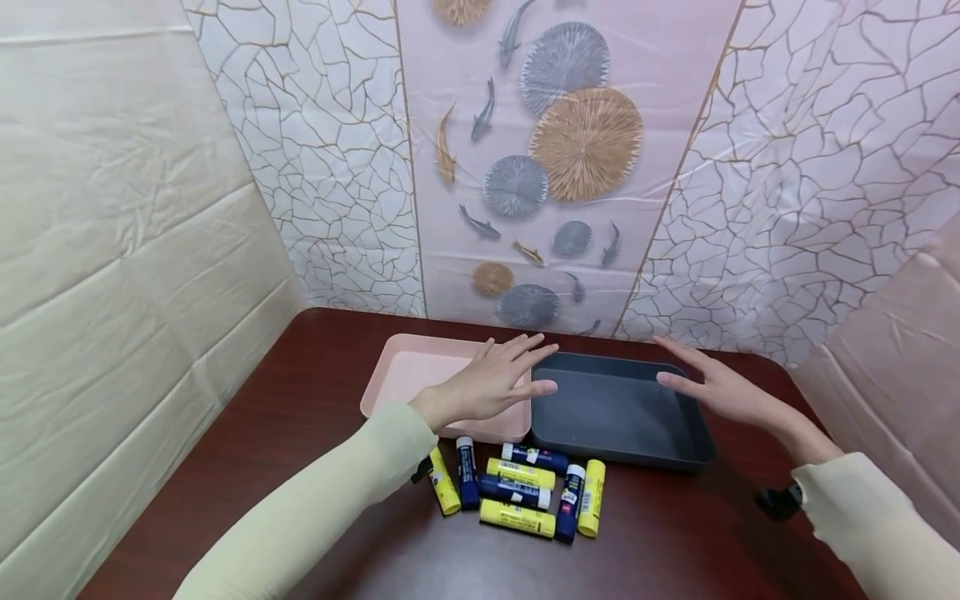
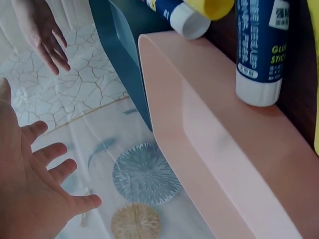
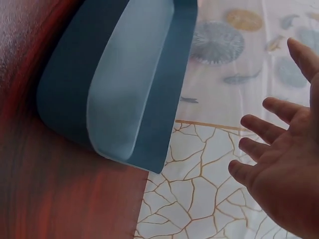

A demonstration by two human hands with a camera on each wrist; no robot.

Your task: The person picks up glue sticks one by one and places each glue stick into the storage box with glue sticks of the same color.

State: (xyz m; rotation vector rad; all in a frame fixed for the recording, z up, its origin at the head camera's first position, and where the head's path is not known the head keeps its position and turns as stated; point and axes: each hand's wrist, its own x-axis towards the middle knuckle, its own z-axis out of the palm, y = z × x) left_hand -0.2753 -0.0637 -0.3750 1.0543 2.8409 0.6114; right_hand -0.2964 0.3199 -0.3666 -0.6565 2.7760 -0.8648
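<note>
Fingers spread, my left hand [image 1: 487, 385] hovers over the right part of a pink tray [image 1: 405, 379] and holds nothing. On the other side, my right hand [image 1: 723, 389] is held up with straight fingers above the right end of a dark grey tray [image 1: 607, 412], also holding nothing. The two trays stand side by side, and no glue sticks show in them. In front of them lie several glue sticks, some yellow like this glue stick [image 1: 517, 518], others dark blue with white caps like this blue glue stick [image 2: 261, 52].
The dark red-brown table [image 1: 300, 400] ends at a patterned cloth backdrop [image 1: 525, 208]. Cream cloth [image 1: 135, 250] hangs along the left side. A small black wrist device [image 1: 780, 502] sits by the right sleeve [image 1: 862, 500].
</note>
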